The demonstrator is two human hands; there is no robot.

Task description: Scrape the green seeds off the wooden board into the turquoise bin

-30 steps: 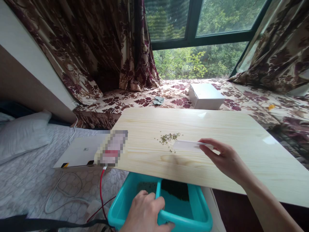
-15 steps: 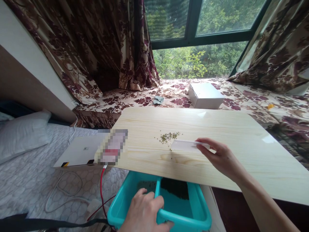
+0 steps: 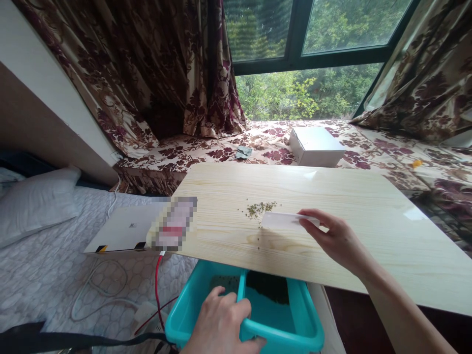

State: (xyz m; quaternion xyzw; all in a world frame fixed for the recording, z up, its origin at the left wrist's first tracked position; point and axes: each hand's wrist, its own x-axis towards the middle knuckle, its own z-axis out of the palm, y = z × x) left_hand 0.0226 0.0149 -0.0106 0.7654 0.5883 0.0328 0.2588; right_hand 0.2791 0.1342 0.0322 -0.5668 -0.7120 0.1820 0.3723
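My right hand (image 3: 332,238) pinches a thin white plastic scraper (image 3: 282,221) between thumb and fingers, low over the tabletop. Its left end touches or nearly touches a scattered patch of small green-brown grains (image 3: 258,209); a few stray grains lie toward the table's front edge. Below that edge, my left hand (image 3: 223,319) grips the near rim of a teal two-compartment bin (image 3: 295,339) beside its divider. Dark grains (image 3: 271,286) fill part of the right compartment, and a few specks show in the left one. My left thumb is partly hidden.
The pale wood-grain table (image 3: 368,211) reaches toward a window seat with a white box (image 3: 319,147) and a crumpled grey cloth (image 3: 243,152). At left, a laptop-sized white box (image 3: 121,228), a blurred-out object (image 3: 173,223) and a red cable (image 3: 157,280) lie near the bed.
The view has shifted slightly. The scraper sits a touch further left against the grains, and a couple of stray grains are nearer the front edge. My left hand stays on the bin.
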